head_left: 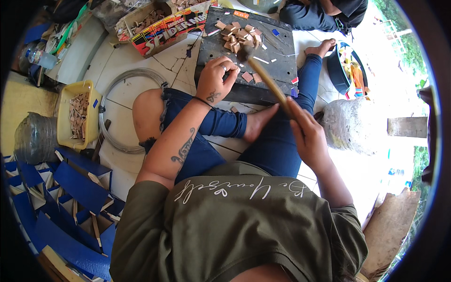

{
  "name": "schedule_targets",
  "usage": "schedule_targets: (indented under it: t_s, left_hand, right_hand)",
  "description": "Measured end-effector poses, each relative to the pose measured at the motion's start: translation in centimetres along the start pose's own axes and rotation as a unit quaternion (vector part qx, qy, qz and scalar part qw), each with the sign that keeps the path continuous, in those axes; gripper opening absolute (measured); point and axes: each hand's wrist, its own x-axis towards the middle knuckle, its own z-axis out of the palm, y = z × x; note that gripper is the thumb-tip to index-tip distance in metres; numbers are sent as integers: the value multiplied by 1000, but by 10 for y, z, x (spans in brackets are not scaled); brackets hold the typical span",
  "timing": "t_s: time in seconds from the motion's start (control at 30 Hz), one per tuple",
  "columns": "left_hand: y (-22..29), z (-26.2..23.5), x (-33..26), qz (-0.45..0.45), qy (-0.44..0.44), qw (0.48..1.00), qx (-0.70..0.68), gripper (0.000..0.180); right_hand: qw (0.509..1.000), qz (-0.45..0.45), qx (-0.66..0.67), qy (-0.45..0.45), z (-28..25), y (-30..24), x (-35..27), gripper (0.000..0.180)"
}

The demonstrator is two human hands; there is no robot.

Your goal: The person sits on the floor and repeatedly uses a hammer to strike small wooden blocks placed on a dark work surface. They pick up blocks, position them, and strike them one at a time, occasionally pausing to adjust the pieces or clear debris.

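Note:
My right hand (307, 134) is closed round the wooden handle of a hammer (270, 83). The hammer's dark head is raised over the near part of a low black worktable (211, 51). At that table's near left edge, my left hand (217, 77) has its fingers curled and pinched together. A small pale bit shows at its fingertips, too small to name. Beyond the hammer head lies a heap of small brown wooden pieces (238, 35). Two flat reddish-brown squares (247, 76) rest close to my left fingertips.
A printed cardboard box (169, 28) of wood pieces stands at the far left. Left of me are a coil of wire (105, 120), a yellow bin (60, 117) and stacked blue pieces (80, 181). A black tub (334, 70) stands at right; another person (310, 19) sits beyond the table.

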Motion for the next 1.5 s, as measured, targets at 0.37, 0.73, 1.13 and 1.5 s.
schedule_targets:
  t_s: [0.37, 0.73, 1.13, 1.5]
  left_hand:
    - [0, 0, 2, -14, 0, 1000, -7, 9]
    - [2, 1, 0, -10, 7, 1000, -4, 9]
    - [2, 1, 1, 4, 19, 1000, -4, 9]
    - [10, -2, 3, -79, 1, 997, -24, 6]
  right_hand:
    - [1000, -2, 6, 22, 4, 4, 0, 51]
    - [1000, -15, 3, 23, 7, 8, 1, 52]
    - [1000, -8, 4, 29, 5, 5, 0, 50]
    - [989, 61, 59, 118, -7, 57, 34, 40]
